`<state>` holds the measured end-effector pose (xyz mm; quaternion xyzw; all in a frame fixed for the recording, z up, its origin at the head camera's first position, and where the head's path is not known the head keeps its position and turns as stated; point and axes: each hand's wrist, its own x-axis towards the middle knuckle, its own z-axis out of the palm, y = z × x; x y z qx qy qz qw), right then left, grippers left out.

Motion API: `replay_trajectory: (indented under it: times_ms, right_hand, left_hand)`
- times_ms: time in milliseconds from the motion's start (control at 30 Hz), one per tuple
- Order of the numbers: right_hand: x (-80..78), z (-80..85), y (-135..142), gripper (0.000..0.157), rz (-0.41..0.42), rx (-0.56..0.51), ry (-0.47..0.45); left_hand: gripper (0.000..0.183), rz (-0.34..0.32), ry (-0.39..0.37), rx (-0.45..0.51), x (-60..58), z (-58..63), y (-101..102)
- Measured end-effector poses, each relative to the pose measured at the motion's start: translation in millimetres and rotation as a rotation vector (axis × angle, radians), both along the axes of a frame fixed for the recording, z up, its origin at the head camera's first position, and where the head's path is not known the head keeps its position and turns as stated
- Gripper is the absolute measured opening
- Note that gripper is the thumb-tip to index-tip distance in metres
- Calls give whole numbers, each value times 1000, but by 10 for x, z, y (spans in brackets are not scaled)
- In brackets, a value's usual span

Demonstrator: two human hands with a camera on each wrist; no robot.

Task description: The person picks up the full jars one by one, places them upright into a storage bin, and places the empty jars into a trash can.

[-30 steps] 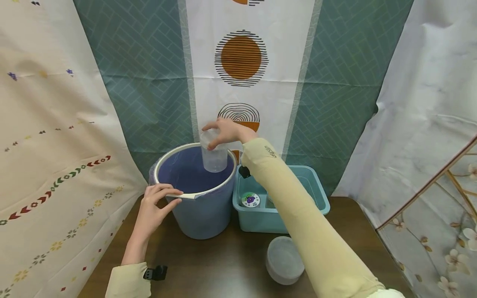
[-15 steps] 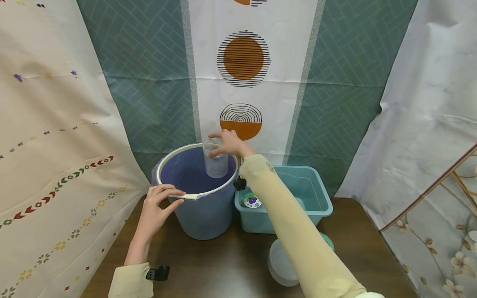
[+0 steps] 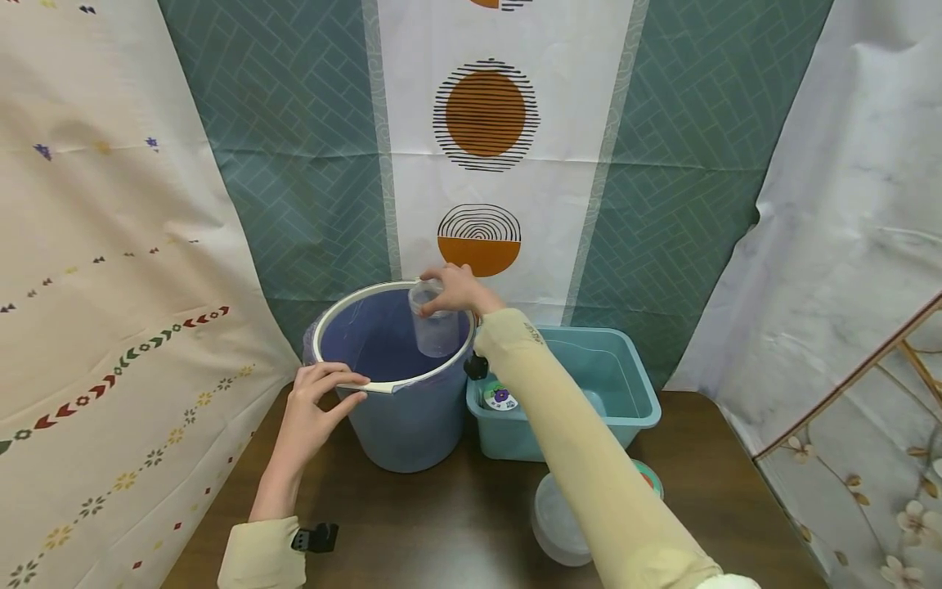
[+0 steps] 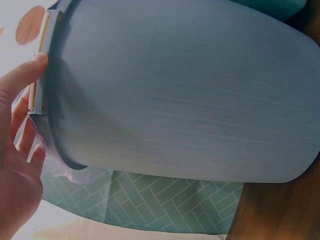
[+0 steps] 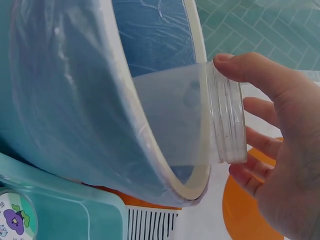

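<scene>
A clear plastic jar, its threaded neck upward, is lowered partway into the blue trash bin. My right hand grips the jar round its neck, thumb on one side and fingers on the other; in the right wrist view the jar body lies inside the bin's white rim. At the bin's near side, my left hand pinches the rim, with the thumb outside on a pale strip in the left wrist view. A thin clear liner folds over the bin's edge.
Right of the bin stands a turquoise basin holding a round container with a purple-flower label. A frosted round container is on the brown table, partly under my right sleeve. Beside the sleeve shows a green-rimmed round thing.
My right hand has moved down and slightly right, bringing the jar lower into the bin. My left hand keeps its hold on the rim. The view has shifted slightly.
</scene>
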<state>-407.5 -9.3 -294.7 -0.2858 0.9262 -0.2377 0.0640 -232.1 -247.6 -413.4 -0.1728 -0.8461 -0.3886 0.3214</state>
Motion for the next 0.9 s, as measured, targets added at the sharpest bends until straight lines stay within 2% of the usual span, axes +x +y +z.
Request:
replay_trajectory:
  times_ms: [333, 600, 900]
  right_hand:
    - [-47, -50, 75, 76, -6, 19, 35]
    - [1, -30, 155, 84, 3, 12, 24]
    - [-3, -147, 274, 85, 2, -7, 27]
  left_hand:
    - [30, -6, 5, 0, -11, 4, 16]
    - [28, -7, -14, 1, -10, 10, 22]
    - [29, 4, -22, 4, 13, -1, 6]
